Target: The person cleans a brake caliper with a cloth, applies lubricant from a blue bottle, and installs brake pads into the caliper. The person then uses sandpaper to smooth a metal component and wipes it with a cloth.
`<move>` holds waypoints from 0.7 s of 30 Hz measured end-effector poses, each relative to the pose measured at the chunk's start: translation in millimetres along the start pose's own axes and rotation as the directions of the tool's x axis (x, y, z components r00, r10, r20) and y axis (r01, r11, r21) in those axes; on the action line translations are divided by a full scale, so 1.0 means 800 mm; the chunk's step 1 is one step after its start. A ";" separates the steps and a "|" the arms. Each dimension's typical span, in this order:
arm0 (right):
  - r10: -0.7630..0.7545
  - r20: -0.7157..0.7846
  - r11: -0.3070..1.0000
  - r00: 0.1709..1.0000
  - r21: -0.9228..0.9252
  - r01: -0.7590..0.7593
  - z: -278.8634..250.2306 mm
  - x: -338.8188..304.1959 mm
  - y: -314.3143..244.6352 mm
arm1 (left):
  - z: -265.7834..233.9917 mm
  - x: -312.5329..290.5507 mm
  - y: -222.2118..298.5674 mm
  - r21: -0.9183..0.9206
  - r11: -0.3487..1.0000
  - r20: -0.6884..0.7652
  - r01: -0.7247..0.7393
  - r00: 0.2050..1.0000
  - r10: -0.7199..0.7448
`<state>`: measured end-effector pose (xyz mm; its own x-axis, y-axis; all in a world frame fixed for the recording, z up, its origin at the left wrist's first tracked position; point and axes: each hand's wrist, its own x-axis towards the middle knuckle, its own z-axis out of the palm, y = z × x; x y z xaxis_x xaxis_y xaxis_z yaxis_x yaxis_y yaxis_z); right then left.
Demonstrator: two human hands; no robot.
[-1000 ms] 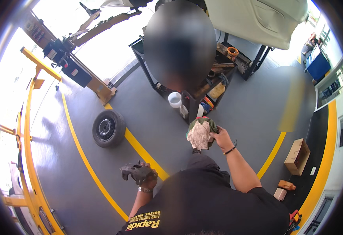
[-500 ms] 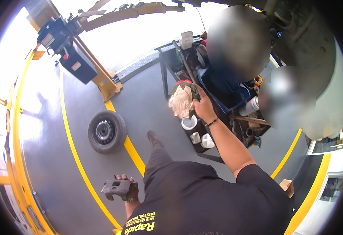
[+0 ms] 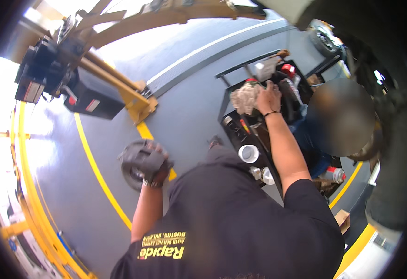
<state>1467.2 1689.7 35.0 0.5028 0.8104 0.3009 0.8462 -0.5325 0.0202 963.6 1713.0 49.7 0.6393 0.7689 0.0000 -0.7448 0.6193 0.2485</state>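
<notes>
A dark, angular metal part (image 3: pixel 144 159) is grasped in the left hand (image 3: pixel 162 166), seen against the wheel (image 3: pixel 128 173) — probably heavy, rigid, best held around its thick body. A crumpled pale cloth (image 3: pixel 244 99), presumably soft and light, is gripped at its bunched side by the right hand (image 3: pixel 268 96) over the black cart (image 3: pixel 265 153).
</notes>
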 end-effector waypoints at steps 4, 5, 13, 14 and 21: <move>-0.010 0.087 0.998 0.996 -0.060 0.016 0.024 0.001 -0.020 | 0.017 0.095 0.003 0.009 0.995 -0.267 -0.097 0.959 0.096; 0.052 0.136 0.998 0.989 -0.043 -0.047 0.026 0.002 -0.025 | 0.024 0.122 0.002 -0.033 0.997 -0.205 -0.076 0.976 0.067; 0.202 0.156 0.979 0.967 -0.032 -0.199 0.001 0.013 -0.043 | 0.096 0.255 0.068 0.032 0.981 -0.389 0.190 0.907 -0.163; 0.185 0.146 0.983 0.972 -0.040 -0.181 -0.008 0.010 -0.045 | 0.103 0.264 0.075 0.056 0.974 -0.404 0.217 0.898 -0.177; 0.633 -0.090 0.547 0.769 0.755 -0.362 -0.158 -0.062 -0.112 | 0.132 0.313 0.097 0.320 0.909 -0.385 0.267 0.913 -0.132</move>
<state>1343.8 1666.0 139.1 0.9064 0.2637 0.3301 0.4141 -0.3995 -0.8179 1085.7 1936.8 171.2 0.6089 0.6815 -0.4059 -0.4455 0.7172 0.5358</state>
